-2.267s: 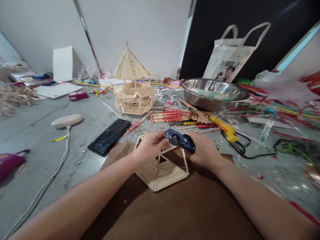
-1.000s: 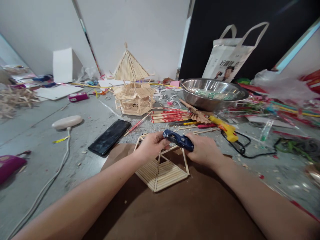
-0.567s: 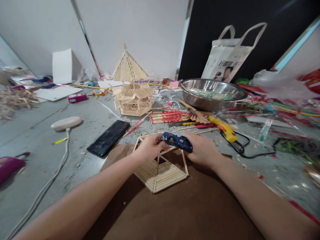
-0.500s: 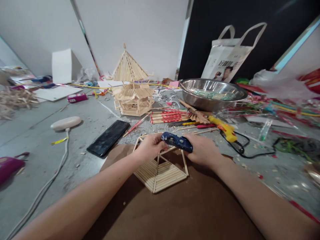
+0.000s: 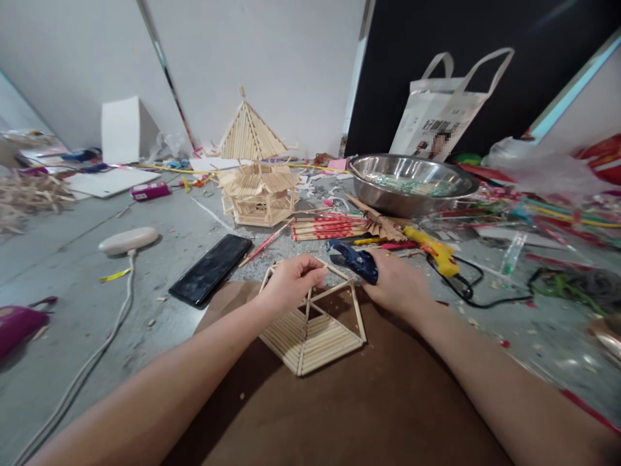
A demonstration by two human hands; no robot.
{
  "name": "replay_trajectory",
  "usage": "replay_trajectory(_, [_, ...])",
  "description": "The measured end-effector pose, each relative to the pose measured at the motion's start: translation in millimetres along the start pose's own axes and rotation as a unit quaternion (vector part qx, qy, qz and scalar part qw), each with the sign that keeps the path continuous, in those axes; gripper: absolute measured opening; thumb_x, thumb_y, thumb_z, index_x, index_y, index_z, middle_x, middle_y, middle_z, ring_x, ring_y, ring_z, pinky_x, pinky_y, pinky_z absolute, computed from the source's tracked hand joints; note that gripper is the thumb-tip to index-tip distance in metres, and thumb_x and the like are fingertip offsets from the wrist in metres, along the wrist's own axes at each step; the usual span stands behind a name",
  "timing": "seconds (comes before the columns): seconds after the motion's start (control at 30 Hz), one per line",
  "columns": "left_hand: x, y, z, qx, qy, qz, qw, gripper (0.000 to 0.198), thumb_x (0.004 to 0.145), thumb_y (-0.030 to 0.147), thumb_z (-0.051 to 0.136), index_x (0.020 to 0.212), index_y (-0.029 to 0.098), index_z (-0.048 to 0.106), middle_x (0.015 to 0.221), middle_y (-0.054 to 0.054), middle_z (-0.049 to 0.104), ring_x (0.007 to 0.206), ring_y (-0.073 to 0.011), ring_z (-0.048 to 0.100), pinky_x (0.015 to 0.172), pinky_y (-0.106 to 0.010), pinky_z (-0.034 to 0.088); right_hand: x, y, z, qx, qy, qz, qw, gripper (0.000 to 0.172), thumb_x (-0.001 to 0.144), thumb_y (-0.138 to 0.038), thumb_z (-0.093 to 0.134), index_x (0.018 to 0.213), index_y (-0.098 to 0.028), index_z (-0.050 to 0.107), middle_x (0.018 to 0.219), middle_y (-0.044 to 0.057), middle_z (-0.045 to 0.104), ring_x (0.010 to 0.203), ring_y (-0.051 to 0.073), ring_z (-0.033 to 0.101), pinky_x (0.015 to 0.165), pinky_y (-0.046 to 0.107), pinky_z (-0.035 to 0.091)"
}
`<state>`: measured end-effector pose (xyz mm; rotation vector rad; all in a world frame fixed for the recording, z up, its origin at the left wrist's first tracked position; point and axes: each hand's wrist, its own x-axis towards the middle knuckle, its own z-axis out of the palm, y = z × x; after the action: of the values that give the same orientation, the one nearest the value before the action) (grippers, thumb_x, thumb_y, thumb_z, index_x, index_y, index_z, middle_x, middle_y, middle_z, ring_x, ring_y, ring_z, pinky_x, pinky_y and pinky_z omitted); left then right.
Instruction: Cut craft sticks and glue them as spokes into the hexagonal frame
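A small roof frame of thin wooden sticks (image 5: 313, 327) lies on a brown board (image 5: 339, 401) in front of me. My left hand (image 5: 291, 281) is closed, pinching a stick at the top of the frame. Just right of the frame, my right hand (image 5: 395, 285) grips a dark blue glue gun (image 5: 354, 259) whose nozzle points away to the left, clear of the sticks.
A finished stick pagoda (image 5: 255, 171) stands further back, with a black phone (image 5: 211, 266) left of the frame. A steel bowl (image 5: 412, 181), red-wrapped sticks (image 5: 330, 226), a yellow glue gun (image 5: 434, 249) with a black cord, and a white paper bag (image 5: 449, 110) are to the right. A white cable (image 5: 97, 343) runs along the left.
My right hand has drawn the blue glue gun away from the top of the frame, to the right and back. The left hand stays pinched on the frame's top.
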<state>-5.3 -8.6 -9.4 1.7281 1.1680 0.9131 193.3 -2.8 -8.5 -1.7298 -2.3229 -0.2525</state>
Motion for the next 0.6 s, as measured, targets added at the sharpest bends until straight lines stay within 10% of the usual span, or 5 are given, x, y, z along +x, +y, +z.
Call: replay_trajectory(0.6, [1.2,-1.5,-0.2,0.109,0.043,0.062,0.991,0.009,0.067,0.015,0.047,0.069,0.013,0.056,0.065,0.001,0.057,0.062,-0.0093,0.049,0.059,-0.021,0.038,-7.3,-12.9,-2.8,0.015,-0.019,-0.075,0.997,0.039,0.068,-0.035,0.044,0.103,-0.018,0.045,0.092,0.005,0.059,0.079,0.021,0.054,0.059,0.028,0.034])
